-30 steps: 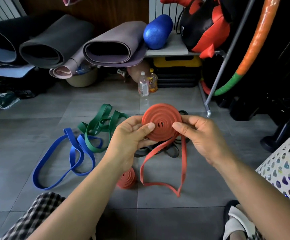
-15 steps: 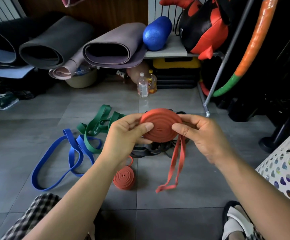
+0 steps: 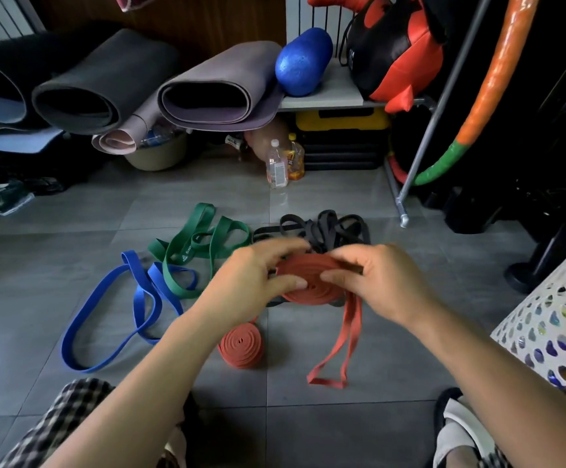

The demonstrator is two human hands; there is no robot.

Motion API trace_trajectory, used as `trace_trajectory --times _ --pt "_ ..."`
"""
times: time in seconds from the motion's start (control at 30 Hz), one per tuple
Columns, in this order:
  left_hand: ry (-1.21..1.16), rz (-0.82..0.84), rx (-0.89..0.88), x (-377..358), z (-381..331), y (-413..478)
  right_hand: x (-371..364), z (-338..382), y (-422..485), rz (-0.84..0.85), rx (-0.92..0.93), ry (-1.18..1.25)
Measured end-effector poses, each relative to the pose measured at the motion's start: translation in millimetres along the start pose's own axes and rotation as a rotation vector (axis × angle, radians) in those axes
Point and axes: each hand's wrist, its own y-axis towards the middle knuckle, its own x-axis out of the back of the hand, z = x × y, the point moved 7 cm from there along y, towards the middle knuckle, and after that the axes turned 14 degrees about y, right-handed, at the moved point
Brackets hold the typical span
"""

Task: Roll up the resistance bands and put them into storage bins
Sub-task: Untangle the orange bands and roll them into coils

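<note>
- Red coil (image 3: 310,286): held above the floor (image 3: 396,363), flat face tilted upward.
- Loose tail (image 3: 347,336): hangs from the coil, long axis running down toward the floor.
- Left hand (image 3: 251,285), right hand (image 3: 388,282): each pinches 1 coil edge.

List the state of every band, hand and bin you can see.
red band: part coiled, tail trailing to floor.
small red roll: fully rolled, on floor.
blue band: unrolled.
green band: unrolled.
black bands: loose tangle.
left hand: grips red band.
right hand: grips red band.
bin: contents hidden.
</note>
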Motion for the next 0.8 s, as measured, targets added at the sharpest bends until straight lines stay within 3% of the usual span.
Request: trace_trajectory --times 0.1,0.3,0.63,0.73,0.8 --pt "0.047 -0.025 -0.031 -1.3 -5.8 -0.9 -4.4 -1.2 -0.7 -0.001 -0.016 0.178" --pt "-0.548 -0.127 0.211 9.7 4.6 -5.2 9.6 -9.1 2.5 -0.055 -0.146 0.71" --pt "-1.049 -0.18 0.339 -8.0 6.0 -12.5 0.0 -15.6 2.6 -0.099 -0.178 0.824" --pt "-1.075 -0.132 0.375 -12.9 11.0 -12.6 -2.9 -17.0 2.6 -0.1 -0.18 0.777" --pt "-0.925 -0.1 0.388 -10.3 15.4 -11.3 -0.1 -17.7 2.4 -0.081 -0.184 0.674"
